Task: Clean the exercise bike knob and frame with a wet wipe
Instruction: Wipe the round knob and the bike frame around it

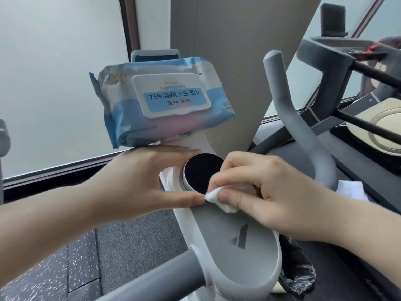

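Observation:
The bike's round knob [201,170], black on top with a silver rim, sits on the white and grey frame [245,255]. My right hand [271,196] pinches a folded white wet wipe [217,197] against the knob's near right edge. My left hand [141,181] reaches in from the left with straight fingers, thumb along the frame below the knob and fingers behind it, bracketing the knob. A blue and pink pack of wet wipes [165,101], lid closed, rests on the console just above the knob.
A grey handlebar [290,118] curves up to the right of the knob. Another grey bar [156,276] crosses below. Dark gym equipment [355,68] stands at the right. Speckled rubber flooring [65,268] lies below, frosted windows behind.

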